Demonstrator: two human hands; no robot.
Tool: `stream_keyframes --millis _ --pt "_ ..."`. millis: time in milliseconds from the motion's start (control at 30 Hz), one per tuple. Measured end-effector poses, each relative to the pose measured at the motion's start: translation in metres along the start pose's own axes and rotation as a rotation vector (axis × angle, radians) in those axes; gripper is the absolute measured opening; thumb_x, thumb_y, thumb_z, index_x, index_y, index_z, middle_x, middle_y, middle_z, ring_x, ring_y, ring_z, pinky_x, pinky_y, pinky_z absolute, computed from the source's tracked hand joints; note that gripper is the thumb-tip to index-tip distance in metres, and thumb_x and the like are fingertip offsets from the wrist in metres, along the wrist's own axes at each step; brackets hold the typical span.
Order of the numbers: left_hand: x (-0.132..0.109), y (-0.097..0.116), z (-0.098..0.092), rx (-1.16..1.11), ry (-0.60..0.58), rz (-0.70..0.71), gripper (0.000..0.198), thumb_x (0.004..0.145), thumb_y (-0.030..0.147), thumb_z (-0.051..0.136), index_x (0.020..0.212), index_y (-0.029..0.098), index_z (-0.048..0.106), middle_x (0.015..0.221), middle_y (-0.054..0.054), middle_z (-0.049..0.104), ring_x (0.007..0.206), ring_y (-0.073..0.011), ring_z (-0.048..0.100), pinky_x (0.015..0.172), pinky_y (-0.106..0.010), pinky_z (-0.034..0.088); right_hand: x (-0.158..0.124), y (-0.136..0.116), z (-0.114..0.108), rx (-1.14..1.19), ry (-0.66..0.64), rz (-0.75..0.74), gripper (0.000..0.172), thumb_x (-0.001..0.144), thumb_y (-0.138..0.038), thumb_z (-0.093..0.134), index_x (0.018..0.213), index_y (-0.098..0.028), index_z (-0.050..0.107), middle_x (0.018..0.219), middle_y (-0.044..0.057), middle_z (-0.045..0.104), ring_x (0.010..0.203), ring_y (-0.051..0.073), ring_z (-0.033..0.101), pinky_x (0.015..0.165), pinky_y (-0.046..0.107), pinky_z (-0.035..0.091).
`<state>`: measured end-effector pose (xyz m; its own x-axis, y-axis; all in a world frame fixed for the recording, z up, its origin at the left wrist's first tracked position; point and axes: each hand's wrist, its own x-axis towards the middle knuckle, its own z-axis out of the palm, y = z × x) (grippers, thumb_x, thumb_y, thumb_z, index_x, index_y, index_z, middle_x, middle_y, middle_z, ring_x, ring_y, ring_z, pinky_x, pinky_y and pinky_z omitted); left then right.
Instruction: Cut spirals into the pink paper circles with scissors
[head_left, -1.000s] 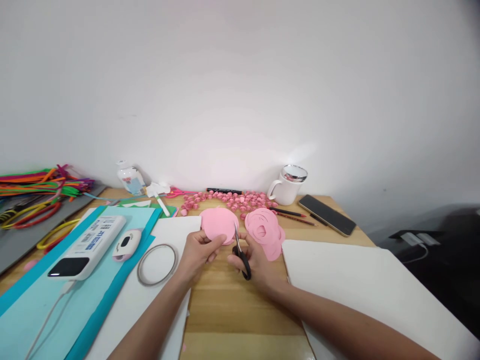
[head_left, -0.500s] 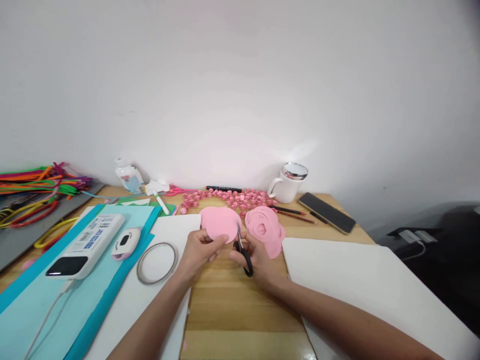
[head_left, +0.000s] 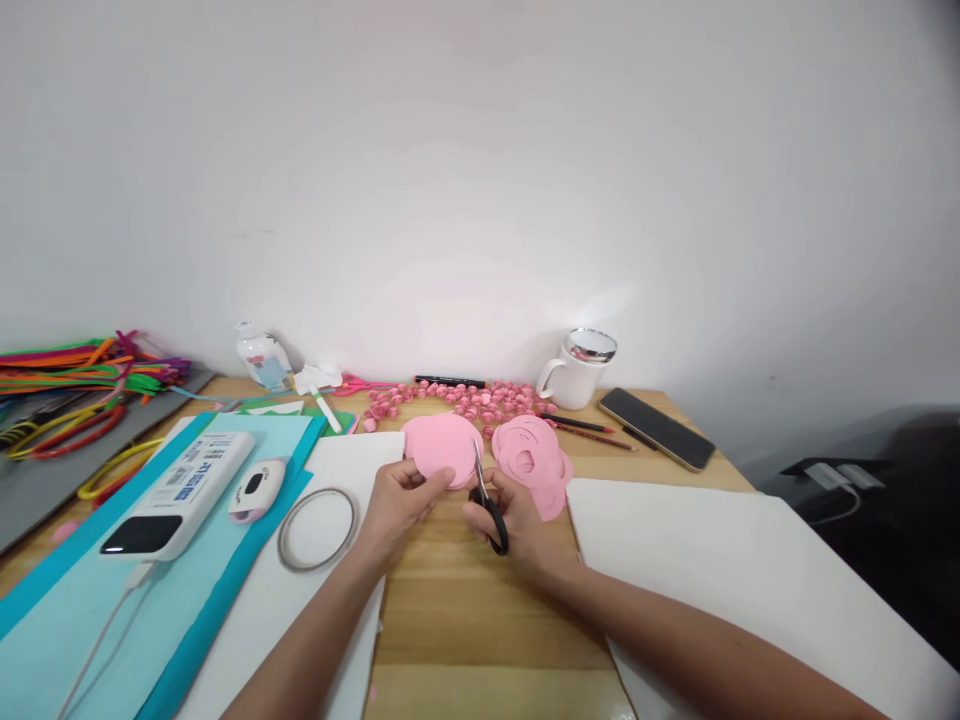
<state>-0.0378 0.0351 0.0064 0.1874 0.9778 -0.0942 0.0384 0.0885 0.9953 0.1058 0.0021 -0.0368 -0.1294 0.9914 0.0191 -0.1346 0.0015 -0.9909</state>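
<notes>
My left hand (head_left: 396, 505) pinches the near edge of a pink paper circle (head_left: 439, 446) and holds it just above the wooden table (head_left: 465, 620). My right hand (head_left: 514, 520) grips black-handled scissors (head_left: 487, 500), whose blades point up into the right edge of that circle. Right of the scissors lies a pile of pink paper spirals (head_left: 532, 458). Behind them, several small rolled pink paper roses (head_left: 465, 398) are scattered near the wall.
A metal ring (head_left: 316, 528) lies on white sheet left of my hand, by teal sheets (head_left: 67, 620) carrying a power bank (head_left: 176, 492) and small white device (head_left: 255, 488). Pipe cleaners (head_left: 75, 385) far left. White mug (head_left: 576, 372), pencils (head_left: 592, 430), phone (head_left: 656, 428), white board (head_left: 735, 580) on the right.
The scissors have worked slightly further along the circle's edge and both hands shifted a little to the right; the view wobbled slightly.
</notes>
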Motion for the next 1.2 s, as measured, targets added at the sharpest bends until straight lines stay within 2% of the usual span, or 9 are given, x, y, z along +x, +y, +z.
stream_keyframes --millis 233,333,433,500,733,1000,1200 --pt "0.001 -0.001 -0.001 -0.006 -0.001 0.048 0.032 0.065 0.032 0.067 0.046 0.013 0.049 0.033 0.009 0.034 0.036 -0.0026 0.027 0.039 -0.018 0.018 -0.002 0.001 -0.001 0.011 -0.011 -0.014 0.024 0.070 -0.028 0.065 0.078 -0.019 0.045 0.047 -0.010 0.042 0.040 0.005 0.034 0.039 0.017 0.024" --pt "0.002 -0.003 -0.002 -0.043 -0.046 0.031 0.028 0.068 0.034 0.065 0.053 0.013 0.054 0.036 0.006 0.044 0.032 -0.0035 0.034 0.035 -0.017 0.022 -0.003 0.001 -0.001 -0.007 -0.001 -0.005 0.022 0.070 -0.028 0.065 0.079 -0.018 0.047 0.046 -0.010 0.042 0.040 0.005 0.035 0.039 0.017 0.024" --pt "0.002 -0.004 -0.001 -0.130 -0.094 -0.016 0.026 0.069 0.037 0.065 0.063 0.013 0.056 0.049 0.001 0.058 0.031 -0.0062 0.043 0.030 -0.017 0.027 -0.003 0.000 -0.001 -0.024 0.010 0.007 0.023 0.070 -0.030 0.065 0.075 -0.018 0.046 0.046 -0.010 0.042 0.038 0.005 0.035 0.037 0.017 0.023" --pt "0.002 -0.004 -0.001 -0.174 -0.104 -0.025 0.025 0.069 0.037 0.065 0.066 0.014 0.057 0.056 0.000 0.062 0.032 -0.0069 0.047 0.029 -0.017 0.030 -0.003 -0.001 -0.001 -0.031 0.015 0.015 0.025 0.069 -0.031 0.065 0.073 -0.019 0.044 0.046 -0.010 0.043 0.038 0.005 0.036 0.037 0.017 0.023" --pt "0.002 -0.008 -0.001 -0.126 -0.100 -0.026 0.025 0.066 0.034 0.069 0.058 0.011 0.061 0.048 0.000 0.059 0.032 -0.0054 0.044 0.030 -0.015 0.031 -0.003 -0.002 0.001 -0.015 0.020 0.032 0.031 0.065 -0.035 0.068 0.075 -0.019 0.044 0.049 -0.009 0.043 0.039 0.006 0.039 0.038 0.018 0.027" --pt "0.002 -0.010 -0.002 -0.089 -0.123 -0.037 0.026 0.064 0.033 0.070 0.055 0.011 0.059 0.047 0.000 0.058 0.032 -0.0051 0.042 0.030 -0.016 0.030 -0.002 -0.005 0.001 0.066 0.039 -0.023 0.040 0.061 -0.035 0.073 0.082 -0.020 0.043 0.064 -0.004 0.047 0.056 0.010 0.040 0.048 0.020 0.028" --pt "0.003 -0.012 -0.001 -0.114 -0.124 -0.034 0.026 0.065 0.034 0.069 0.057 0.011 0.060 0.048 0.000 0.058 0.032 -0.0051 0.042 0.030 -0.016 0.029 -0.001 -0.008 0.002 0.041 0.026 -0.056 0.039 0.062 -0.040 0.071 0.079 -0.020 0.043 0.058 -0.005 0.043 0.053 0.010 0.036 0.047 0.020 0.025"
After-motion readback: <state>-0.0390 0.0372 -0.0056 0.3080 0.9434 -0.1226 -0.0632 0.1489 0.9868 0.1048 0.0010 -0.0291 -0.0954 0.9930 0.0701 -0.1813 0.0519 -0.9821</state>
